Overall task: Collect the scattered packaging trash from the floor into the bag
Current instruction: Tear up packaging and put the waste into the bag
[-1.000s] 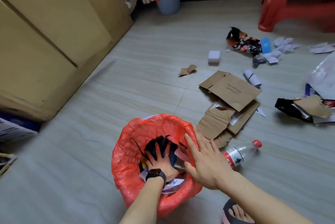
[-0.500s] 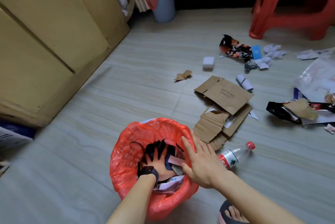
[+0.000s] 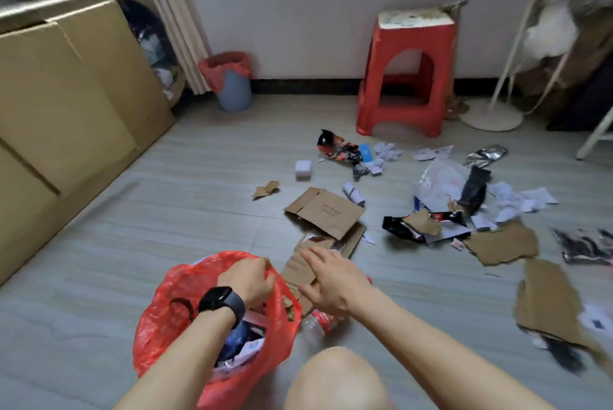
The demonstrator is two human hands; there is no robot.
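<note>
A red plastic bag (image 3: 166, 313) stands on the floor in front of me with wrappers and dark trash inside. My left hand (image 3: 248, 280) grips the bag's far rim. My right hand (image 3: 331, 280) hovers, fingers spread, over a torn piece of cardboard (image 3: 298, 268) just right of the bag. A plastic bottle (image 3: 318, 321) with a red label lies under my right wrist. A flattened cardboard box (image 3: 326, 212) lies beyond. More wrappers (image 3: 338, 149), crumpled paper (image 3: 386, 151) and cardboard pieces (image 3: 501, 245) are scattered to the right.
Large cardboard boxes (image 3: 66, 104) line the left side. A blue bin with a red liner (image 3: 232, 84) and a red plastic stool (image 3: 408, 78) stand by the far wall. A white stand base (image 3: 491, 118) sits at right. My knee (image 3: 335, 379) is at the bottom.
My left hand came out of the bag's inside and took hold of its rim. My right hand left the bag's edge and moved over the cardboard. The view tilted up.
</note>
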